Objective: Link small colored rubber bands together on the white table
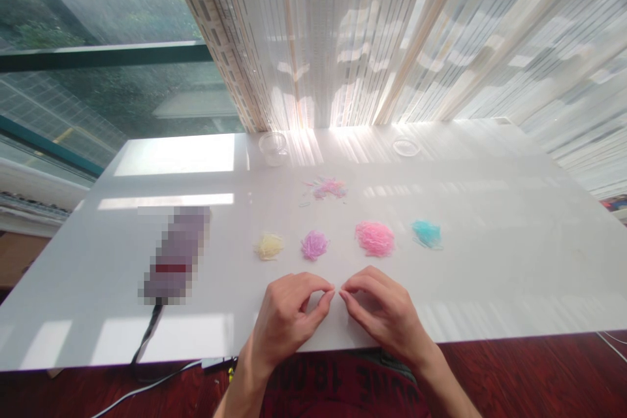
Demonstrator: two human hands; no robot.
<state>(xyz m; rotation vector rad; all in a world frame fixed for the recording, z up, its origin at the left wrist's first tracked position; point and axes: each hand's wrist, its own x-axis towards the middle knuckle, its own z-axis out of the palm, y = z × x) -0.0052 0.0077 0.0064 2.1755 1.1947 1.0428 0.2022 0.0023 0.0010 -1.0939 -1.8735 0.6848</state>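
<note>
My left hand (294, 310) and my right hand (385, 307) are held over the near part of the white table (470, 274), fingertips almost meeting. Each pinches thumb against forefinger; anything between them is too small to make out. Just beyond lie small heaps of thin, short, stick-like pieces: a yellow heap (269, 246), a purple heap (314, 245), a larger pink heap (375, 239) and a blue heap (426, 234). Farther back a loose mixed-colour heap (327, 189) is spread out, mostly pink.
A clear round tub (273, 150) stands at the back edge, and a clear round lid (406, 147) lies to its right. On the left is a blurred-out oblong object (179, 258) with a dark strap (148, 333). Striped curtains (333, 32) hang behind the table.
</note>
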